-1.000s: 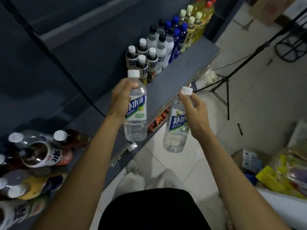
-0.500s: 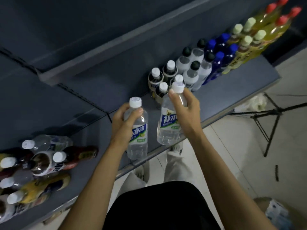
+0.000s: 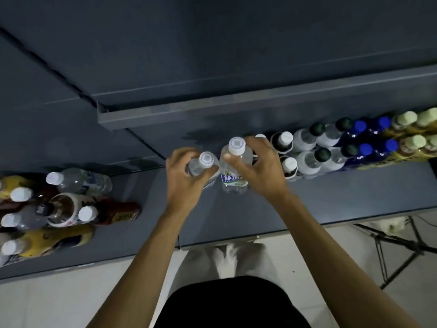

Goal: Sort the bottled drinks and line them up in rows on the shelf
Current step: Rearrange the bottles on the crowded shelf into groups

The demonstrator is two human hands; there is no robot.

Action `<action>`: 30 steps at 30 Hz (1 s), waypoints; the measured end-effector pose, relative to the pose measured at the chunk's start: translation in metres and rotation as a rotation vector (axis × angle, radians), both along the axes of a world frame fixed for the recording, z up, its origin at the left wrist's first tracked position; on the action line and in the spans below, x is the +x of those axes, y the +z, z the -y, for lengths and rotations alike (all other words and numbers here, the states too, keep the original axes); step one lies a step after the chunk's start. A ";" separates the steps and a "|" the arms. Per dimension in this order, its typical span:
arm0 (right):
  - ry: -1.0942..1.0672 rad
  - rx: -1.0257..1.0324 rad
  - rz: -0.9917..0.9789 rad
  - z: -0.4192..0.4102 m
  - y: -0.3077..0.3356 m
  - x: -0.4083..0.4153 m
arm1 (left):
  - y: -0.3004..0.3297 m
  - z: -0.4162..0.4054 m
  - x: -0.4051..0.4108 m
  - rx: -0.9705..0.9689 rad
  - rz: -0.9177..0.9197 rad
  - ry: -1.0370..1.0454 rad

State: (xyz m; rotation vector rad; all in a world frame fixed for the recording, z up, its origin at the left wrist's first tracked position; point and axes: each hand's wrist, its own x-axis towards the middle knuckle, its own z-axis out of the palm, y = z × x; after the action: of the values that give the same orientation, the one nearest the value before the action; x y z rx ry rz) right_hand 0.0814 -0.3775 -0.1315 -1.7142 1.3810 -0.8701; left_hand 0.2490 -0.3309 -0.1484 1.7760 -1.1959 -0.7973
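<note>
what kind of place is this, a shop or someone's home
Probably a shop or a mock-up of one. A long grey metal shelf holds upright bottled drinks in rows grouped by cap colour, with unsorted bottles lying at the left. A tripod hints at a staged recording.

Left bottle body mostly hidden by left hand. Yellow bottles cut off at right edge; jumbled bottles cut at left edge. Label text blurred, unreadable.

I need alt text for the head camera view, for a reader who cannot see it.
Two hands, left and right, each hold a clear bottle upright on a grey shelf, beside rows of bottles. Unsorted bottles lie at left.
</note>
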 end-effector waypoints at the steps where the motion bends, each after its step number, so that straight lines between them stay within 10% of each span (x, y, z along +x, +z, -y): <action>1: 0.007 -0.104 -0.146 0.005 -0.004 0.000 | -0.008 0.003 0.002 -0.011 0.082 0.015; 11: 0.191 -0.101 -0.871 0.035 -0.015 0.020 | -0.057 0.013 0.009 0.161 0.048 0.019; 30: 0.072 -0.188 -1.084 0.042 -0.058 0.033 | -0.067 0.044 0.000 0.139 0.014 -0.004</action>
State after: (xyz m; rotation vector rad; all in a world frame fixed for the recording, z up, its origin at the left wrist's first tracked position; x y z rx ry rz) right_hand 0.1139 -0.4195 -0.1900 -2.5167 1.8953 0.0639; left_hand 0.2489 -0.3752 -0.2159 1.8955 -1.1777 -0.8900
